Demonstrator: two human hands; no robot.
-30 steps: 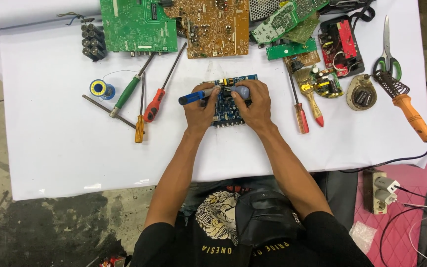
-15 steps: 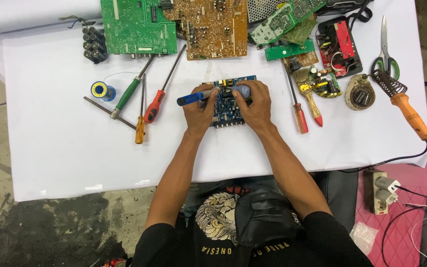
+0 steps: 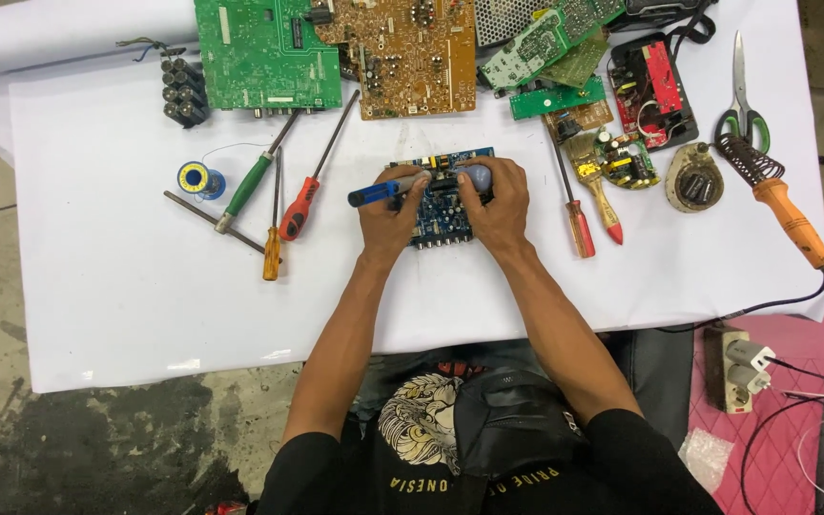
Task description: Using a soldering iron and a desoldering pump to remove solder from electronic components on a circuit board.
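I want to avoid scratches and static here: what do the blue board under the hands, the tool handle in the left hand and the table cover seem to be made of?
Blue circuit board: looks like rigid laminate with a glossy blue coating, studded with small parts. Tool handle in the left hand: probably smooth moulded plastic, blue and black. Table cover: likely thin white paper or plastic sheet, judging by its creases and soft folded edges. The right hand rests on the board.
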